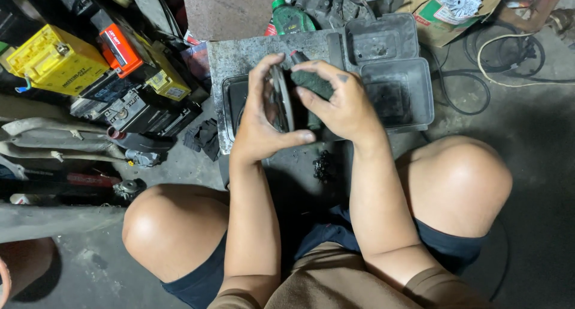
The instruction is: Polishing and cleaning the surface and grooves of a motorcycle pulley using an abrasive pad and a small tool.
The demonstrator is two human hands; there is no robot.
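My left hand [259, 118] grips a thin round metal disc [281, 98], held on edge between thumb and fingers. My right hand [336, 100] presses a dark green scouring pad [310, 82] against the disc's right face. Both hands hover above a shallow black tray [230, 99] that sits on a stained grey slab [239, 56]. My bare knees flank the work at the lower left and right.
An open black plastic box [395, 75] lies right of the hands. A small heap of black parts [323, 165] rests on the floor between my knees. Yellow and black batteries [54, 58] crowd the left. A green bottle [290, 16] and cables [503, 51] lie behind.
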